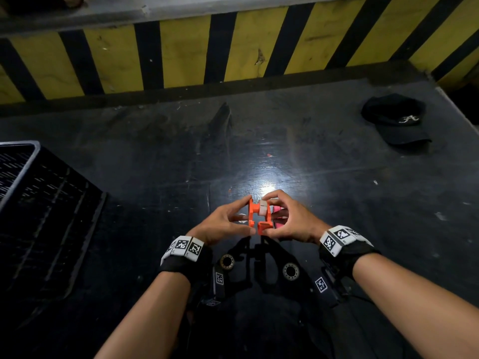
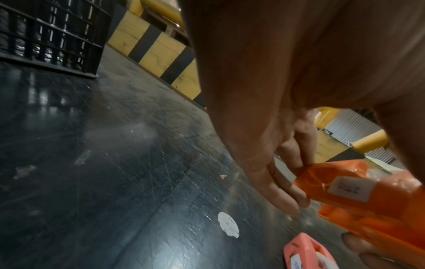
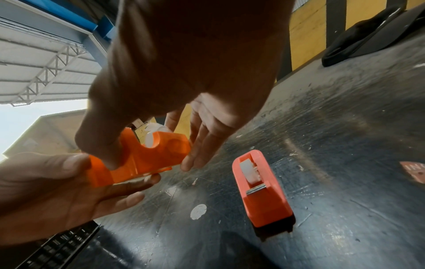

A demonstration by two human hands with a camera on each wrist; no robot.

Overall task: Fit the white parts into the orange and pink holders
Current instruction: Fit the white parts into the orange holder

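Left hand (image 1: pixel 223 224) and right hand (image 1: pixel 290 218) both grip the orange holder (image 1: pixel 259 216) above the dark table (image 1: pixel 337 190), right fingertips pinching the white part (image 1: pixel 263 207) seated in it. The pink holder (image 3: pixel 262 189), white part inside, rests just beside; black crate (image 1: pixel 39 203) lies left.

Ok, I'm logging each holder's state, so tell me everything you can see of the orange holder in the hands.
The orange holder looks like glossy moulded plastic, shaped like a tape dispenser with two side walls and a round recess in one. A white part sits in its notch. A handwritten white label is stuck on one side. Both hands hold it above the dark table: the left hand and right hand grip opposite sides.
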